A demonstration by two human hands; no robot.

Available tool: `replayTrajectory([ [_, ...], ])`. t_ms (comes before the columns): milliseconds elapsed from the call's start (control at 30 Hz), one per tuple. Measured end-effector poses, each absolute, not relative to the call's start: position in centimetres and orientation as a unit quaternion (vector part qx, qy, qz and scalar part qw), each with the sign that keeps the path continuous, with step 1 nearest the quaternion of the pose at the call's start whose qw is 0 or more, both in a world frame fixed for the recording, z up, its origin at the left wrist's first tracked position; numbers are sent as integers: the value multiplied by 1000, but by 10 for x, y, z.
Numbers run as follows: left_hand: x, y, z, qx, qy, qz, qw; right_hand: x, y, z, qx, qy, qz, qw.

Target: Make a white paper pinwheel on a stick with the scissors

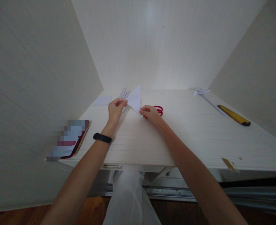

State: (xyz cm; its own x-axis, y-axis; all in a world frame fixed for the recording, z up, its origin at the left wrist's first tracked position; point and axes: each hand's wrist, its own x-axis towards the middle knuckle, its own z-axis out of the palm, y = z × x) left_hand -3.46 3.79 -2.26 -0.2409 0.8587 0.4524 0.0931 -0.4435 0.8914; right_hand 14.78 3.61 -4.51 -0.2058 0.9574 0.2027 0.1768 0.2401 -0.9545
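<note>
A folded white paper triangle [135, 98] is held up between my two hands, above the middle of the desk. My left hand [116, 107] pinches its left corner. At the lower right corner, my right hand [149, 112] grips it between thumb and fingers. Red-handled scissors [160, 109] lie just behind my right hand, their blades hidden. Several thin sticks [126, 93] lie behind my left hand, partly covered by it and the paper. To their left is a flat piece of white paper [103, 100].
A paper pinwheel on a stick [210, 101] lies at the back right, beside a yellow box cutter [233, 115]. A partly blurred stack [73, 140] sits at the left edge. White walls enclose the desk [194, 140]; its front edge is chipped at right.
</note>
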Motion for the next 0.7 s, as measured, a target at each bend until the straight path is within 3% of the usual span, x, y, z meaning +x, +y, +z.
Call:
replayTrajectory([
  [700, -32, 38, -24, 551, 453, 628, 312, 149, 37, -43, -425, -638, 435, 472],
])
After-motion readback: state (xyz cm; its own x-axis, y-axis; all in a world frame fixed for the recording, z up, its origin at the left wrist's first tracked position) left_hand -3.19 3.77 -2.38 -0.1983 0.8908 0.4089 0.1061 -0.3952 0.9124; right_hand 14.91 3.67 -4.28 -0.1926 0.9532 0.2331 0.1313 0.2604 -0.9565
